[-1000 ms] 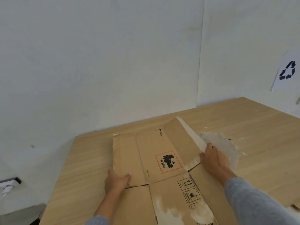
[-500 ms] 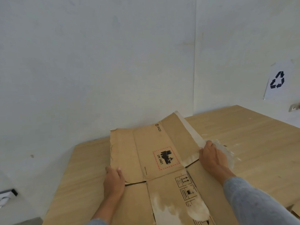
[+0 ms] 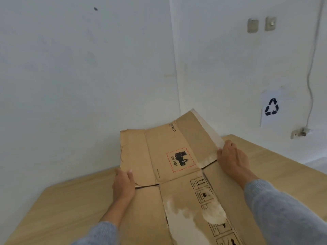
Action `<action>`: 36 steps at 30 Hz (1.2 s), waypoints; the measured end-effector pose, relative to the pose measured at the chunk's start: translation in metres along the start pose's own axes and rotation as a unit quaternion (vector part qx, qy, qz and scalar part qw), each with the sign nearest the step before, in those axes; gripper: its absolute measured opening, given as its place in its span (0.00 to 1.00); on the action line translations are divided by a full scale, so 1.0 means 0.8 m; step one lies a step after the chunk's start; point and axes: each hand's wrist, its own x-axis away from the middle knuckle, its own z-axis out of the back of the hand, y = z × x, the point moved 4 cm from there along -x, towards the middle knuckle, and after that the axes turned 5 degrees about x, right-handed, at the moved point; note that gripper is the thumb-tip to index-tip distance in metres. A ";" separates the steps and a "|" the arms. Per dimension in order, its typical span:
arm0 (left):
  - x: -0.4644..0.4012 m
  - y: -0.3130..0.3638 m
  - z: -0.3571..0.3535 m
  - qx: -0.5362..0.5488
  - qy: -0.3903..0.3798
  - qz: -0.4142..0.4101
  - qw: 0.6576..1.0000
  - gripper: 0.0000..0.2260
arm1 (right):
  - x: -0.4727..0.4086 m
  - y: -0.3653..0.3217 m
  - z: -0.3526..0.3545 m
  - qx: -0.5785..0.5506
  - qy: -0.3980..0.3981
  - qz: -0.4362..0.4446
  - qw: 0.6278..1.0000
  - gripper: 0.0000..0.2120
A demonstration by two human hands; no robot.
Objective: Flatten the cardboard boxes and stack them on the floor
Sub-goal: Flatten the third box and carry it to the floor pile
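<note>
Head view: brown printed cardboard box (image 3: 169, 174) already flattened, raised off the light wooden desk (image 3: 58, 206), left hand (image 3: 123, 184) and right hand (image 3: 231, 158) each closed on a side edge; floor stacking not yet done.

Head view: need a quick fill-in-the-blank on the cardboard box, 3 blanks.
1. The flattened cardboard box is gripped at its side edges by ____ hands.
2. The red dashed label on the box reads UN ____.
3. The sheet on the wall shows a ____ symbol.

Missing words: two; 3481; recycling
</note>
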 end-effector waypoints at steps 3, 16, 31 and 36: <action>0.019 0.070 -0.053 0.014 0.011 -0.010 1.000 0.14 | -0.050 0.075 0.022 0.001 0.012 0.008 1.000 0.16; 0.082 0.326 -0.256 -0.008 0.027 -0.021 0.999 0.12 | -0.253 0.346 0.047 -0.024 -0.018 0.035 0.999 0.15; 0.068 0.541 -0.527 -0.016 -0.001 -0.022 1.000 0.10 | -0.467 0.587 -0.015 -0.037 -0.019 -0.011 0.999 0.15; 0.098 0.624 -0.632 0.010 -0.007 -0.007 1.000 0.10 | -0.550 0.688 -0.029 -0.039 -0.032 0.005 0.999 0.13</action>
